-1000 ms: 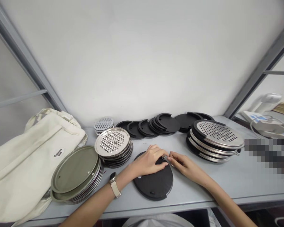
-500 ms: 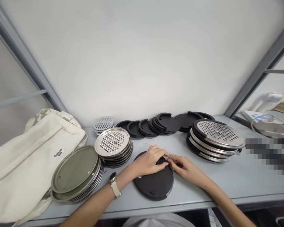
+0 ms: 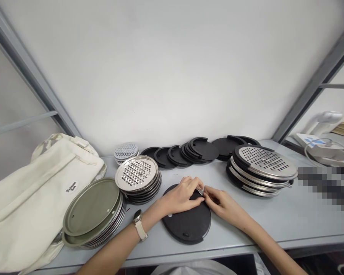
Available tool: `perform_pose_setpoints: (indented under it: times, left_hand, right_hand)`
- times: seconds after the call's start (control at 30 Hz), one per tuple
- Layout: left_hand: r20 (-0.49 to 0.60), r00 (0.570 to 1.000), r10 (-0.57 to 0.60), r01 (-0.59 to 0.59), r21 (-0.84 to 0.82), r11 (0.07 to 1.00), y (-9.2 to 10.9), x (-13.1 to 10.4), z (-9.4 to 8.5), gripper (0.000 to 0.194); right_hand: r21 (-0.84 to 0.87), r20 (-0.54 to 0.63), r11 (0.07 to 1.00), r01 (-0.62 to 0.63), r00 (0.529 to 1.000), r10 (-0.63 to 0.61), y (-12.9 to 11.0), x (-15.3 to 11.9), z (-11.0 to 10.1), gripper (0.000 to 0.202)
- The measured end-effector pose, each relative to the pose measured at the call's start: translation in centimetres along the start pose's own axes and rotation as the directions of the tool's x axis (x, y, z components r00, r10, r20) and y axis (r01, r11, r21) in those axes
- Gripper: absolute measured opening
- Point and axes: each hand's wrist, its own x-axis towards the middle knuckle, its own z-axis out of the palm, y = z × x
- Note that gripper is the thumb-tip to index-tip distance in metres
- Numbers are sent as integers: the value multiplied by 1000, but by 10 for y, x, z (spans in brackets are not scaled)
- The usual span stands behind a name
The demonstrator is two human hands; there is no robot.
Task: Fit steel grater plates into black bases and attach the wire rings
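Note:
A round black disc [image 3: 187,227] lies flat on the grey shelf in front of me, with a small slot near its front edge. My left hand [image 3: 181,198] rests over its far part, fingers curled. Between its thumb and forefinger shows a small shiny metal piece [image 3: 200,192], too small to name, at the disc's far right edge. From the right, my right hand [image 3: 225,205] meets that piece with thumb and forefinger pinched together. Part of the disc is hidden under my left hand.
Green round plates [image 3: 93,208] are stacked at left beside a cream cloth bag [image 3: 43,191]. Perforated metal grater discs [image 3: 137,173] stand behind them. Black discs [image 3: 205,149] line the wall. A taller stack of metal discs with black rims [image 3: 265,162] sits at right.
The fingertips of my two hands have parted slightly, and more of the shiny metal piece shows between them. The disc and stacks stay where they were.

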Motion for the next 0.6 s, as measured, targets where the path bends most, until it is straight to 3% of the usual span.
perform_pose_setpoints:
  times: [0.1, 0.33, 0.6]
  left_hand:
    - [24, 1000, -8, 9, -26, 1000, 1, 0, -1, 24]
    - [21, 1000, -7, 7, -11, 1000, 0, 1, -1, 21]
    - [25, 1000, 13, -13, 1, 1000, -1, 1, -1, 20]
  right_hand:
    - [38, -16, 999, 7, 1000, -6, 0, 1, 1, 18]
    - [108, 30, 994, -31, 999, 28, -1, 1, -1, 25]
    - [124, 2, 992, 1, 1000, -2, -2, 1, 1, 25]
